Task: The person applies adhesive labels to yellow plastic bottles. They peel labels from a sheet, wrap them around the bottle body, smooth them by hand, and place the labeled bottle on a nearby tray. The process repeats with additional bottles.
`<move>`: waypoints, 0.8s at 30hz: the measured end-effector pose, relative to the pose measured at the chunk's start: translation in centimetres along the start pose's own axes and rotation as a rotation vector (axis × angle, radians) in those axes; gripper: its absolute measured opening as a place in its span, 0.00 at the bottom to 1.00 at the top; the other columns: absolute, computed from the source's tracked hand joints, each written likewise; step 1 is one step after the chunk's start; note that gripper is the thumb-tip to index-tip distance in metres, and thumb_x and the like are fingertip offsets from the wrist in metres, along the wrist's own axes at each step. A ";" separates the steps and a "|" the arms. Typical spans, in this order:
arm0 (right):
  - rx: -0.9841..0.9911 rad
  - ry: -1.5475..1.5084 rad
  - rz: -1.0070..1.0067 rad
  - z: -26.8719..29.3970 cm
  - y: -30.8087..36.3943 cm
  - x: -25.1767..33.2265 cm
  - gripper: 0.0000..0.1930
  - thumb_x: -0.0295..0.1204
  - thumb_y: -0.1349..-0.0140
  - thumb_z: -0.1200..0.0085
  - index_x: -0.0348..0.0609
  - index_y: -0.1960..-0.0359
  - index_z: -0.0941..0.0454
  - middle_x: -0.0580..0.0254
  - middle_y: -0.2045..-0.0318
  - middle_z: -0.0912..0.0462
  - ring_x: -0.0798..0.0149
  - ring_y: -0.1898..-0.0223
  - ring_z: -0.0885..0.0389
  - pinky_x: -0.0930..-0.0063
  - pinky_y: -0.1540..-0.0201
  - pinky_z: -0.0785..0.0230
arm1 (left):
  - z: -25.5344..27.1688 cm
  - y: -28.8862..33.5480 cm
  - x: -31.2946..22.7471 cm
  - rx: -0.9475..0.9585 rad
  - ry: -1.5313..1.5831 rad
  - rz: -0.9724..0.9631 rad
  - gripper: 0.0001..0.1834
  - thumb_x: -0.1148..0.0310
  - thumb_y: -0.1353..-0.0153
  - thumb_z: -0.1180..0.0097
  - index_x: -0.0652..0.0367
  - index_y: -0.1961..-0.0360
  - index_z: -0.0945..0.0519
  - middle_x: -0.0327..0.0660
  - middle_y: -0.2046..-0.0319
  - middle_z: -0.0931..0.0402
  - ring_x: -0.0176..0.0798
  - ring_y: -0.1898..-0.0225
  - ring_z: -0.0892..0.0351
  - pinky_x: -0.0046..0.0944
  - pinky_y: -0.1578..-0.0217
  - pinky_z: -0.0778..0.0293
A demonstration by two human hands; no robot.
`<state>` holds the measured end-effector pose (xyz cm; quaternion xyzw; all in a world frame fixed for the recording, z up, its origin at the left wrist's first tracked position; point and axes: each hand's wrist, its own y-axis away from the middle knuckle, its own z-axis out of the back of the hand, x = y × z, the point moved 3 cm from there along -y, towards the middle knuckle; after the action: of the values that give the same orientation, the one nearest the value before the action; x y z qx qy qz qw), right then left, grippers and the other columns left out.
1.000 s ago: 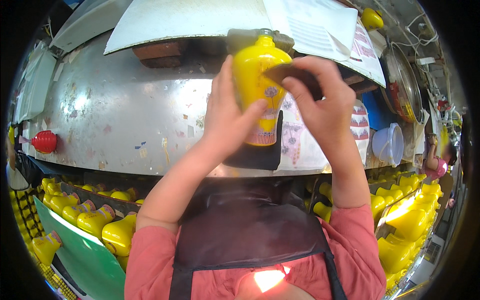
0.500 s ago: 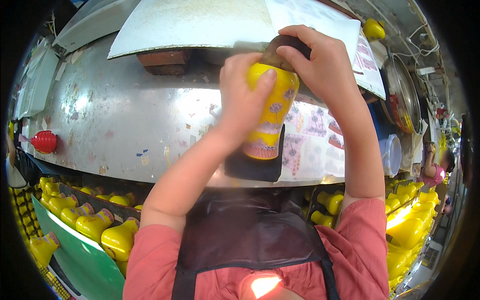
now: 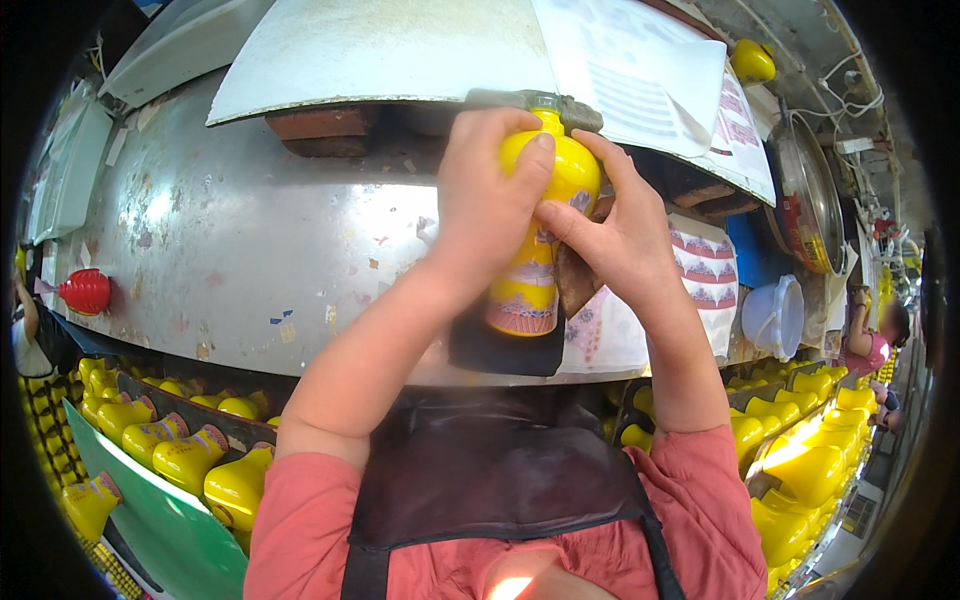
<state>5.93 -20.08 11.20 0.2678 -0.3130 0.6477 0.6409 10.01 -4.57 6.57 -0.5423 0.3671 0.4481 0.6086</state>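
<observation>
A glossy yellow vase (image 3: 522, 270) with purple flower decals and a banded pattern round its foot lies tilted over a dark pad (image 3: 500, 350), its narrow neck pointing away from me. My left hand (image 3: 490, 185) is wrapped round the vase's left side, thumb along its shoulder. On the other side, my right hand (image 3: 615, 220) rests its thumb and fingers against the vase's body. A brown flat piece (image 3: 574, 278) shows beneath this right hand and seems held in it; its far part is hidden. Behind the neck lies a crumpled grey-green cloth (image 3: 582, 115).
Printed decal sheets (image 3: 705, 268) lie right of the vase on the metal table (image 3: 250, 230). A white board (image 3: 390, 50) rests on bricks (image 3: 322, 130) behind. A white bucket (image 3: 775, 318) stands right, a red ribbed object (image 3: 85, 291) far left. Yellow vases (image 3: 240, 480) line both near sides.
My right hand has come down from the vase's top to its right side, with the brown piece now lower. The neck has come into sight. My left hand keeps its grip.
</observation>
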 end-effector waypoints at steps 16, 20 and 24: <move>-0.056 0.159 0.210 0.4 0.6 1.6 0.34 0.39 0.46 0.27 0.43 0.36 0.21 0.47 0.65 0.18 0.53 0.69 0.17 0.64 0.64 0.24 | -0.4 0.3 1.0 -0.011 0.206 0.101 0.17 0.60 0.28 0.45 0.66 0.52 0.19 0.53 0.54 0.21 0.55 0.51 0.21 0.49 0.45 0.27; -0.056 0.202 0.248 0.0 0.3 1.3 0.36 0.41 0.46 0.27 0.44 0.35 0.22 0.46 0.67 0.19 0.50 0.69 0.17 0.62 0.65 0.23 | -0.2 0.2 0.7 -0.032 0.111 -0.008 0.17 0.60 0.29 0.44 0.66 0.52 0.19 0.53 0.55 0.21 0.56 0.51 0.22 0.50 0.46 0.27; -0.063 0.226 0.270 0.0 0.3 1.1 0.36 0.42 0.46 0.27 0.44 0.35 0.23 0.47 0.67 0.20 0.49 0.69 0.17 0.62 0.65 0.23 | -0.1 0.1 0.9 -0.031 0.126 -0.010 0.16 0.62 0.27 0.47 0.66 0.53 0.19 0.53 0.55 0.21 0.56 0.51 0.21 0.49 0.46 0.27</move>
<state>5.57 -19.38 12.02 0.1286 -0.2922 0.7437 0.5874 10.19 -4.51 5.68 -0.5808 0.3949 0.4156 0.5780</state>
